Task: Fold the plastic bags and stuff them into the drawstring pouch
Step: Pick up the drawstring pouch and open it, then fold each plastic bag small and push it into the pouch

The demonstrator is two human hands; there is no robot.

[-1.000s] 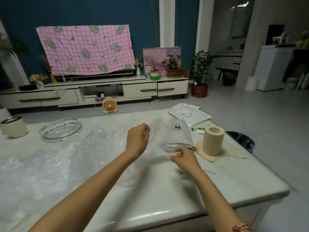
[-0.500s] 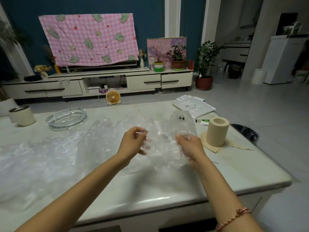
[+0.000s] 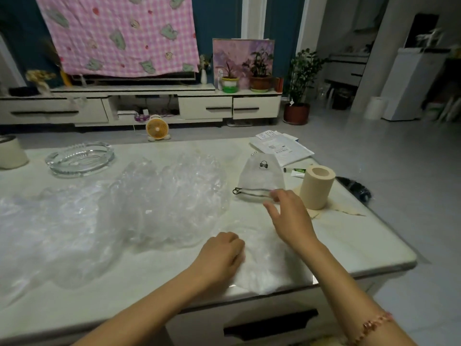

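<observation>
Gripping a clear plastic bag [image 3: 269, 270] at six o'clock, the left hand [image 3: 222, 253] curls; the spread right hand [image 3: 291, 221] touches a bow-printed translucent drawstring pouch [image 3: 259, 178].

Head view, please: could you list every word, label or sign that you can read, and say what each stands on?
No text here can be quoted.
Papers: printed lines and a code-like square, too small to read.
Drawstring pouch: a black bow emblem, no words.
Green tube: label too blurred to read.
</observation>
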